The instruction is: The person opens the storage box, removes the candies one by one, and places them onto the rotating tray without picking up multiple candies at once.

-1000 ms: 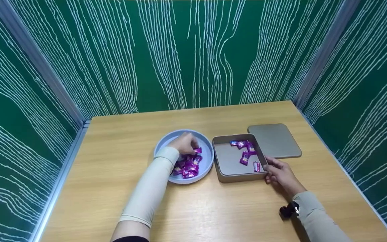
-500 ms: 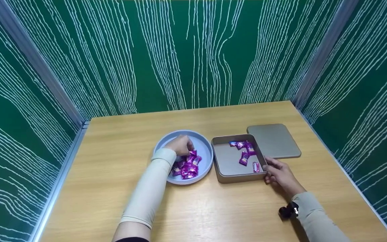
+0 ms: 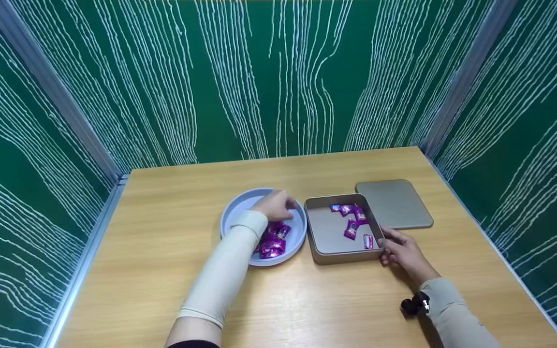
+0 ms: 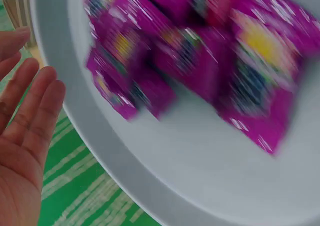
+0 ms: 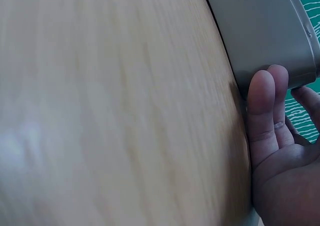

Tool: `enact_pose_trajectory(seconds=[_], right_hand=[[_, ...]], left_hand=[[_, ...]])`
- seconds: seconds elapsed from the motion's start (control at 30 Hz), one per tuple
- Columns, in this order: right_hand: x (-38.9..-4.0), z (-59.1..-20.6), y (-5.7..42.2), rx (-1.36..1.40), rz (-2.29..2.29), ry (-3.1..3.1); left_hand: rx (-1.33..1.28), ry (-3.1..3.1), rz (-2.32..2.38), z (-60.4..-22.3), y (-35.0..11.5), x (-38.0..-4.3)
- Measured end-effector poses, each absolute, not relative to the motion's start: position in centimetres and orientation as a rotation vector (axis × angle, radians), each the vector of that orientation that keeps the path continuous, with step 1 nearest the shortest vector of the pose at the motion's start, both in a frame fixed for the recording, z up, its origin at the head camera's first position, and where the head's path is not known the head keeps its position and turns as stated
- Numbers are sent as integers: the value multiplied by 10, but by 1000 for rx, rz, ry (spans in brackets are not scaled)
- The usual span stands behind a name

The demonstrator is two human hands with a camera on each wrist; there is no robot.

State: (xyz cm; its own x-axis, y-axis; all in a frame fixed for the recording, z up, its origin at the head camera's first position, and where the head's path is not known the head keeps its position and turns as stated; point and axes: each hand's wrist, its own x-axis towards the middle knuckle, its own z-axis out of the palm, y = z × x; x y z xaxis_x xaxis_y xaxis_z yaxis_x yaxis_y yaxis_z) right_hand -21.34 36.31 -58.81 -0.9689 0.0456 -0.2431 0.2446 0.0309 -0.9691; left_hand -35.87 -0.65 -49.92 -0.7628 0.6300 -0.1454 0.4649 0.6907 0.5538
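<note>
My left hand (image 3: 274, 205) is over the right part of a round pale blue plate (image 3: 228, 220), its fingertips near the right rim. In the left wrist view, several fingers (image 4: 42, 103) are nearly straight; I cannot tell whether thumb and index pinch anything. Purple wrapped candies (image 3: 272, 245) lie heaped on the plate, partly behind the sleeve. To its right, a square metal tin (image 3: 327, 227) contains several more wrapped candies (image 3: 351, 228). My right hand (image 3: 406, 253) holds the tin by its near right corner, fingers against the outside wall in the right wrist view.
The flat metal lid (image 3: 397, 203) of the tin lies behind it to the right. All of this is on a wooden table (image 3: 298, 304), with green, white-streaked panels (image 3: 240, 72) behind and at both sides.
My left hand first shifted slightly left onto the candy heap, then moved right toward the plate's right rim. A candy seen at its fingertips is out of sight now. The right hand stays put.
</note>
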Motion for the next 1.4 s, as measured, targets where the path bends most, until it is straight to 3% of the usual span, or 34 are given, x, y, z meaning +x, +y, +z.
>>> enact_pose_trajectory(seconds=[0.77, 1.4], right_hand=[[-213, -588, 361, 306, -2063, 2148], [-216, -591, 361, 407, -2000, 2207]], left_hand=[[1086, 2554, 622, -503, 106, -325], [1102, 2567, 387, -519, 132, -321]])
